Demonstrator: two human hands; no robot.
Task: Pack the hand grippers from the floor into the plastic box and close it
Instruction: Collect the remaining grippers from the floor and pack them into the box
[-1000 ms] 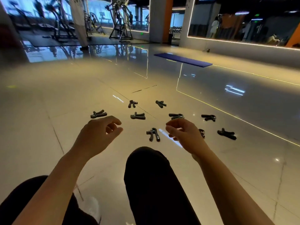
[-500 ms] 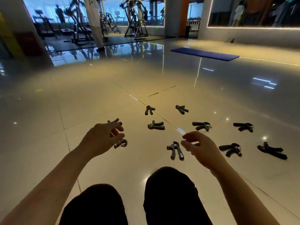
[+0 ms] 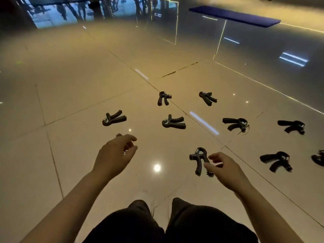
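I am at the gathering step: none of the hand grippers is packed, and the plastic box is nowhere in my view. My right hand reaches for the nearest gripper, thumb and forefinger parted narrowly beside its handle, touching or all but touching it, holding nothing yet. My left hand hangs over the floor with fingers loosely curled; something dark and a glint of metal show under it, probably another gripper, though I cannot tell whether I have hold of it. The remaining grippers lie scattered ahead and to my right, each apart from the others. Next I should pinch the near handle firmly, lift, then find the box.
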